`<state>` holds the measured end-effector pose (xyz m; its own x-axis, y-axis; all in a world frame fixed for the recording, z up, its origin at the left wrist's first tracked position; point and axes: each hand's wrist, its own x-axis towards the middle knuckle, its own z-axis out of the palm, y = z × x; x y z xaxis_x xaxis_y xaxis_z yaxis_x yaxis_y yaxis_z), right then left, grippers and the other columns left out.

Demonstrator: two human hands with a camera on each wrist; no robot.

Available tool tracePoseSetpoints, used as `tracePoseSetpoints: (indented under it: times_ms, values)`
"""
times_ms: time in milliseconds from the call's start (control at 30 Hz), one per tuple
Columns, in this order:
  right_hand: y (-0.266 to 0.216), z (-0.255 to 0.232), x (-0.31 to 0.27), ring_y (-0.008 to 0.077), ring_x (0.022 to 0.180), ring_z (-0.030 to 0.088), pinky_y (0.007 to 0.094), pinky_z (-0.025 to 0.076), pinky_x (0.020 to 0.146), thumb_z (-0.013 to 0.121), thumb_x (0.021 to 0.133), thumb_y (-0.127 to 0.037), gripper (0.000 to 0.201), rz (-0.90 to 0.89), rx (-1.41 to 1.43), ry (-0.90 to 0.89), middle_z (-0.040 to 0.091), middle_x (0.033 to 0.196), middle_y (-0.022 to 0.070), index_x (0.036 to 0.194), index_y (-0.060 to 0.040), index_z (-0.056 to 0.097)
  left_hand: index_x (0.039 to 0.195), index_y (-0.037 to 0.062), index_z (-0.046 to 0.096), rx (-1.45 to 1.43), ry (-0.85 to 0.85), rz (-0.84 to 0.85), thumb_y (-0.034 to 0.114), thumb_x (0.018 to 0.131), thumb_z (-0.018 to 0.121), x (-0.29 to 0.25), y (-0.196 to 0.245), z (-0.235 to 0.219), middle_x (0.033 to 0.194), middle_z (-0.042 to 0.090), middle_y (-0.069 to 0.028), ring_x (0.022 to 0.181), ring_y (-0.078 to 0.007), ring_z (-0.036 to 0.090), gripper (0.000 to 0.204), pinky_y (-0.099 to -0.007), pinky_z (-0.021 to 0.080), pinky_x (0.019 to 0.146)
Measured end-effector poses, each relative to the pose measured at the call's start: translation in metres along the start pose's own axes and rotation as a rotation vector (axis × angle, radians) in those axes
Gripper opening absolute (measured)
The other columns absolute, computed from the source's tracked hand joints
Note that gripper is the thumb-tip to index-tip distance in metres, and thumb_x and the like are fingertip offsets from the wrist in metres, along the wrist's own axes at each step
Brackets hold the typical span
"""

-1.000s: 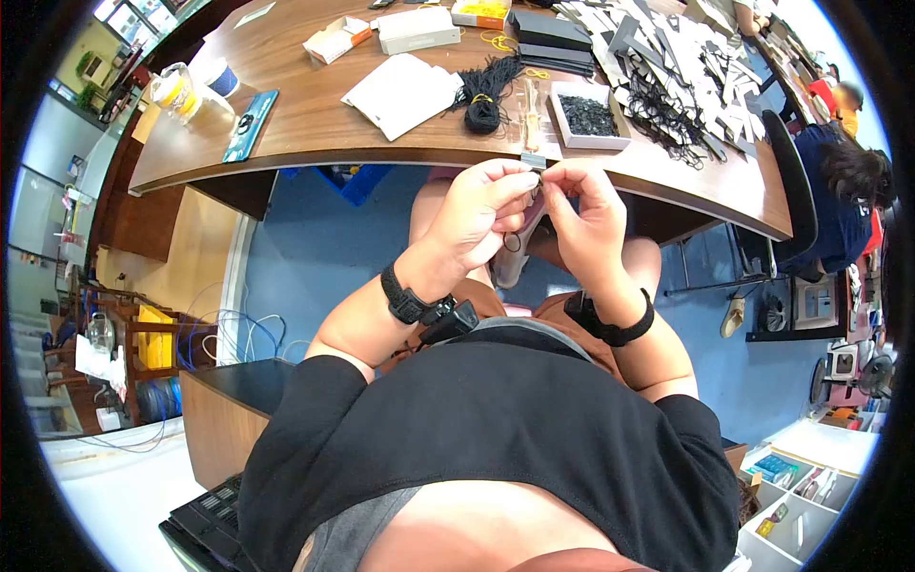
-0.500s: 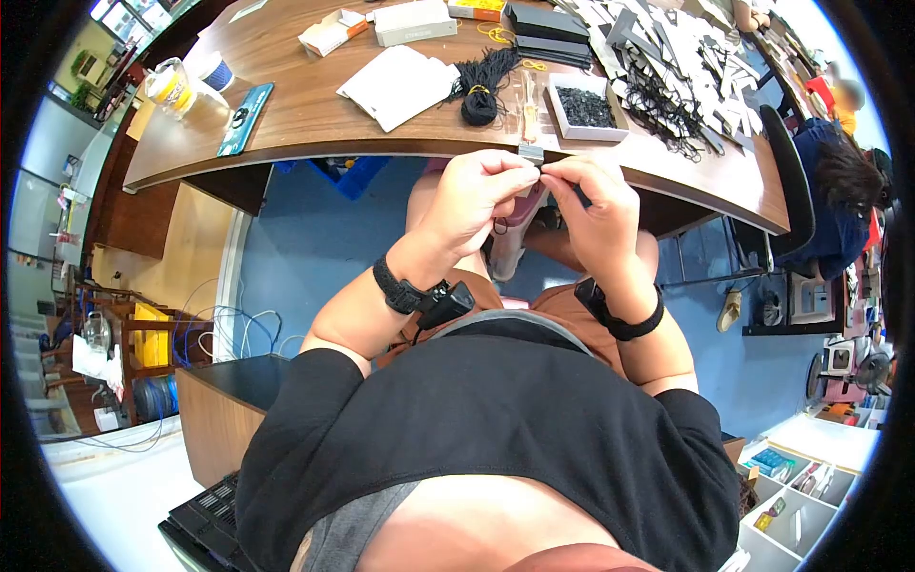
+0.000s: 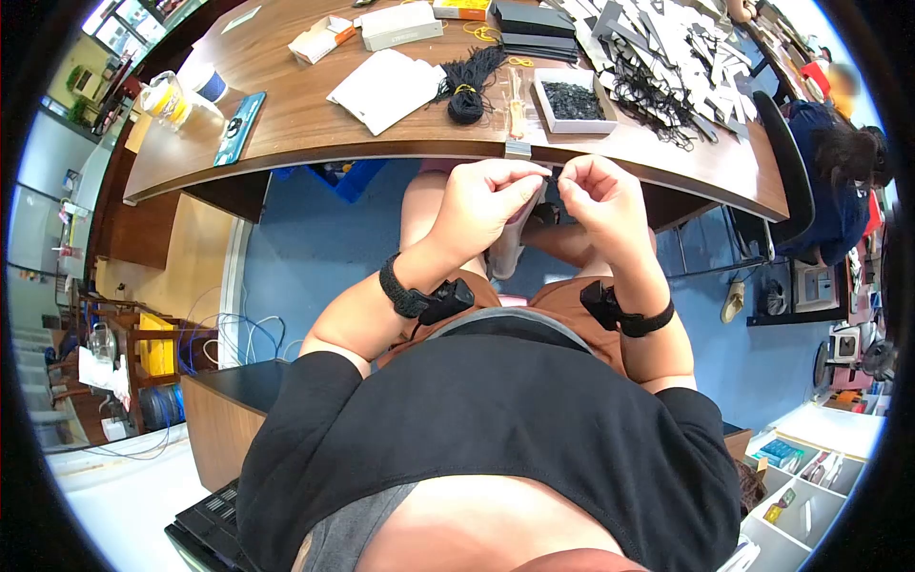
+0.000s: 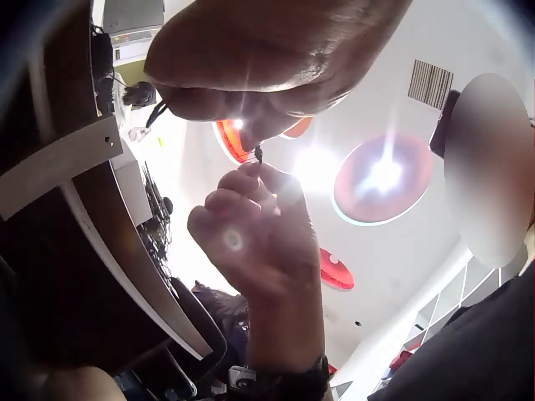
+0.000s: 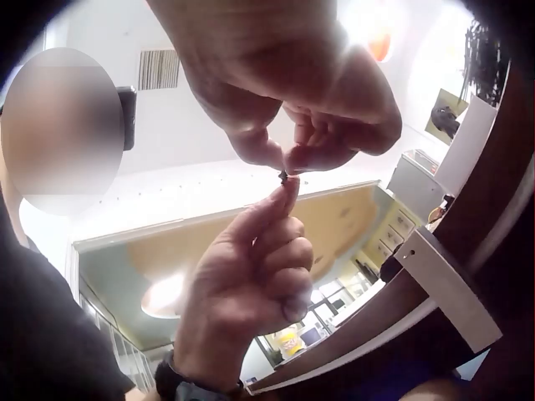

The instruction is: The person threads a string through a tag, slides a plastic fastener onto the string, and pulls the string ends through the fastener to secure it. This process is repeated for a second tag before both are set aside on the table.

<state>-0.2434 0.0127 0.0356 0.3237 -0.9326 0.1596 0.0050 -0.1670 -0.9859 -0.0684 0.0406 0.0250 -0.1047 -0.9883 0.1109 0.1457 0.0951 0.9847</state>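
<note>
A small black piece [image 5: 283,176] sits between the fingertips of both hands, in front of the table edge. My left hand [image 3: 486,205] pinches it between thumb and forefinger, its other fingers curled. From the right, my right hand [image 3: 607,205] meets it with thumb and forefinger close together. The left wrist view has the same dark piece [image 4: 259,154] bridging the two hands' fingertips. A thin dark loop [image 5: 294,312] lies by the curled fingers of my left hand in the right wrist view. Much of the piece is covered by fingertips.
Just beyond the hands, a grey metal piece [image 3: 518,150] sits at the table edge. On the table [image 3: 286,114] are a white box [image 3: 577,122] of small black parts, a black cord bundle [image 3: 465,103], white sheets [image 3: 381,91], and strips [image 3: 667,57] piled at right.
Earlier the fingertips of both hands were pressed together; now a narrow gap shows between them in the head view. The right hand has drawn slightly right. The view has shifted a little.
</note>
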Motion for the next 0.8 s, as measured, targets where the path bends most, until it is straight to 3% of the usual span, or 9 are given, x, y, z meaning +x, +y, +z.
tracePoseSetpoints:
  times_ms: [200, 300, 367, 467, 567, 633, 700, 767, 800]
  values:
    - [0.016, -0.018, 0.002, 0.0051, 0.064, 0.051, 0.018, 0.041, 0.062, 0.059, 0.086, -0.009, 0.009, 0.094, 0.506, -0.05, 0.06, 0.077, 0.0011, 0.089, -0.0003, 0.062, 0.093, -0.004, 0.064, -0.02, 0.012, 0.033, 0.007, 0.086, 0.062, 0.002, -0.01, 0.0, 0.082, 0.065, -0.0046, 0.072, -0.0067, 0.057, 0.013, -0.0211, 0.047, 0.065]
    - [0.01, -0.005, 0.0, 0.0054, 0.067, 0.052, 0.0189, 0.042, 0.063, 0.058, 0.087, -0.008, 0.01, -0.175, 0.147, 0.286, 0.062, 0.081, 0.0039, 0.093, 0.0, 0.063, 0.089, -0.0039, 0.064, 0.008, 0.068, 0.095, 0.007, 0.085, 0.062, 0.005, -0.009, 0.001, 0.073, 0.062, -0.001, 0.062, -0.0028, 0.051, 0.012, -0.0182, 0.042, 0.054]
    - [0.004, 0.001, -0.003, 0.0108, 0.071, 0.056, 0.024, 0.045, 0.065, 0.065, 0.081, -0.008, 0.016, -0.414, -0.26, 0.229, 0.064, 0.084, 0.0048, 0.096, -0.0023, 0.064, 0.089, -0.0038, 0.064, 0.056, 0.084, 0.087, 0.007, 0.085, 0.063, 0.003, -0.004, 0.003, 0.074, 0.063, -0.0012, 0.062, -0.0029, 0.052, 0.012, -0.0184, 0.043, 0.055]
    - [-0.007, 0.009, 0.006, 0.0167, 0.073, 0.059, 0.0264, 0.047, 0.067, 0.069, 0.073, -0.006, 0.016, -0.535, -0.522, 0.049, 0.063, 0.08, 0.0058, 0.088, -0.0044, 0.064, 0.09, -0.0037, 0.064, -0.124, 0.021, 0.05, 0.007, 0.084, 0.063, 0.005, -0.011, 0.002, 0.075, 0.063, -0.0022, 0.064, -0.0035, 0.053, 0.012, -0.0188, 0.044, 0.057]
    - [-0.008, 0.007, 0.002, 0.0153, 0.073, 0.059, 0.0265, 0.046, 0.068, 0.068, 0.073, -0.006, 0.013, -0.458, -0.477, 0.109, 0.063, 0.08, 0.0056, 0.085, -0.004, 0.064, 0.09, -0.0036, 0.064, -0.01, 0.081, 0.066, 0.006, 0.084, 0.063, 0.003, -0.003, 0.0, 0.078, 0.064, -0.0033, 0.067, -0.0042, 0.055, 0.012, -0.0187, 0.045, 0.06]
    - [-0.01, -0.001, 0.0, 0.0084, 0.073, 0.056, 0.0203, 0.04, 0.069, 0.066, 0.076, -0.004, 0.02, -0.381, -0.347, 0.071, 0.064, 0.082, 0.0018, 0.095, -0.006, 0.065, 0.091, -0.001, 0.065, -0.045, 0.089, 0.088, 0.01, 0.085, 0.062, 0.004, -0.003, -0.006, 0.076, 0.064, -0.0019, 0.058, -0.0024, 0.051, 0.012, -0.016, 0.037, 0.048]
    - [-0.006, 0.005, -0.005, 0.0056, 0.075, 0.055, 0.0193, 0.038, 0.069, 0.066, 0.077, -0.005, 0.023, -0.223, -0.005, 0.126, 0.064, 0.084, -0.0007, 0.1, -0.0059, 0.064, 0.091, -0.0015, 0.064, -0.062, 0.1, 0.071, 0.008, 0.084, 0.063, 0.004, -0.003, -0.009, 0.077, 0.064, -0.0024, 0.061, -0.0027, 0.052, 0.011, -0.0166, 0.04, 0.052]
    - [-0.002, 0.007, -0.007, 0.0046, 0.074, 0.054, 0.0192, 0.04, 0.068, 0.066, 0.079, -0.005, 0.021, -0.218, -0.08, 0.086, 0.064, 0.084, -0.0005, 0.099, -0.004, 0.064, 0.091, -0.0034, 0.064, -0.113, 0.096, 0.044, 0.005, 0.084, 0.063, 0.001, 0.001, -0.007, 0.079, 0.064, -0.0037, 0.068, -0.0042, 0.055, 0.011, -0.0183, 0.046, 0.062]
    - [-0.001, 0.007, -0.007, 0.0041, 0.073, 0.054, 0.0192, 0.041, 0.067, 0.066, 0.079, -0.006, 0.019, -0.215, -0.118, 0.069, 0.065, 0.085, -0.0004, 0.099, -0.003, 0.064, 0.091, -0.0025, 0.064, -0.098, 0.092, 0.067, 0.006, 0.084, 0.063, 0.002, 0.0, -0.006, 0.079, 0.064, -0.0031, 0.065, -0.0036, 0.054, 0.011, -0.0172, 0.043, 0.058]
